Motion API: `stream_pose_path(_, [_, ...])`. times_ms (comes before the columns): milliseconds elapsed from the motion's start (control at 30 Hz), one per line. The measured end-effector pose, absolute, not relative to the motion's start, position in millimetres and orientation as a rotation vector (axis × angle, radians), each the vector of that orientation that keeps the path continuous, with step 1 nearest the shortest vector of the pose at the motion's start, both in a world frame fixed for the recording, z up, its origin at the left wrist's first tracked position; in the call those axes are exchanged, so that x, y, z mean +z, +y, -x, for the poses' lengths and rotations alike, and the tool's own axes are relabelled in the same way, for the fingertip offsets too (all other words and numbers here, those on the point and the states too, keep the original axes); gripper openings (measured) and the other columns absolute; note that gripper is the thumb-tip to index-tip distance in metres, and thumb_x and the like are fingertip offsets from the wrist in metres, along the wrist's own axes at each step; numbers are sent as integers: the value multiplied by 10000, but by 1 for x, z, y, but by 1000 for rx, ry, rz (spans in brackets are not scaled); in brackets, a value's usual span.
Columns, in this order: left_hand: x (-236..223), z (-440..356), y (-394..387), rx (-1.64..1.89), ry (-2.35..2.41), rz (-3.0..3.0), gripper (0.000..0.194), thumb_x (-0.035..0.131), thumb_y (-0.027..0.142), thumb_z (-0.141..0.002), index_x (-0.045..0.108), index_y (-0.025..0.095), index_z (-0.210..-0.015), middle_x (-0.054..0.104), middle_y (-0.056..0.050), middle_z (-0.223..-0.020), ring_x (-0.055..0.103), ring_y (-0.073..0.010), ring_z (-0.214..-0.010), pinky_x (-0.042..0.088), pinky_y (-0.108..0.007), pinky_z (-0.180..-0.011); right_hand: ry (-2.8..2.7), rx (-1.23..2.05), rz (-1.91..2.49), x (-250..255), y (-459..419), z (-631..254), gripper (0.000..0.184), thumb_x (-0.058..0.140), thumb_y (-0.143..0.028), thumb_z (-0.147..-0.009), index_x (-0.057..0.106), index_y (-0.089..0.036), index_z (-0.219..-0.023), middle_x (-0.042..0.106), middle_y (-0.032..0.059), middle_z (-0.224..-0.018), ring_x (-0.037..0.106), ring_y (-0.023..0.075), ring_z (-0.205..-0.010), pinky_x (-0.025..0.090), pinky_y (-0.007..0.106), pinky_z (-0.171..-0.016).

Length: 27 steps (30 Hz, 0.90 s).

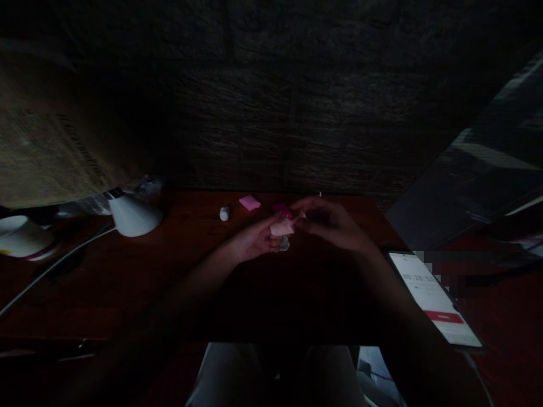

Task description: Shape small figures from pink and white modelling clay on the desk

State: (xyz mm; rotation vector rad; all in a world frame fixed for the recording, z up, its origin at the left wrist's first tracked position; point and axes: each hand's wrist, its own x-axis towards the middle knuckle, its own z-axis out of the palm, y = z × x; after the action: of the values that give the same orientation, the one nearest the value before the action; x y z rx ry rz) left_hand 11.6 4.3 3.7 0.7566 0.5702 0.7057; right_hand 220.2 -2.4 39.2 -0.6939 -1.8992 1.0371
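Note:
In the dim head view, my left hand is closed around a small pale pink piece, soft-looking like cloth or paper. A whitish bit shows below its fingers. My right hand is just to the right, thumb and fingers pinched together at a small pale tip; I cannot tell whether that tip belongs to the pink piece. Just behind the hands is a bright magenta object, partly covered. Farther back on the table lie a pink pillow-shaped piece and a small white lump.
A white cone-shaped lamp or stand with a cable is on the left of the wooden table, beside a paper cup and a large brown bag. At the right edge lies a lit tablet or phone. A brick wall rises behind.

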Motion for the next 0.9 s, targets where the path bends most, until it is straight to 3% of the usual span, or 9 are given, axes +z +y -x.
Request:
stream_pose_path(300, [2, -13, 6, 739, 646, -784, 299, 771, 410, -815, 706, 163, -970, 575, 29, -667, 447, -65, -516, 398, -213, -560, -1860, 1105, 680, 33, 1, -214, 282, 750, -260, -834, 699, -202, -1105, 729, 59, -1045, 674, 175, -913, 554, 339, -847])
stream_pose_path(467, [5, -14, 4, 762, 646, -807, 310, 818, 403, -761, 706, 157, -913, 538, 54, -632, 376, -42, -470, 375, -199, -518, -1822, 1134, 648, 33, 2, -213, 283, 759, -203, -807, 704, -200, -1084, 730, 41, -988, 678, 171, -893, 554, 329, -835])
stream_pose_path(767, [4, -14, 6, 841, 675, -927, 380, 831, 466, -736, 711, 139, -887, 507, 51, -605, 352, -31, -462, 363, -183, -490, -1781, 1147, 728, 32, 2, -212, 252, 761, -236, -806, 722, -183, -1049, 730, 36, -952, 667, 148, -832, 540, 296, -784])
stream_pose_path(900, [-1, -14, 8, 894, 677, -985, 413, 857, 473, -689, 716, 139, -886, 557, 26, -646, 425, -44, -503, 354, -174, -484, -1772, 1146, 763, 30, 4, -212, 268, 778, -258, -788, 727, -194, -1043, 739, 48, -991, 673, 167, -866, 543, 311, -797])
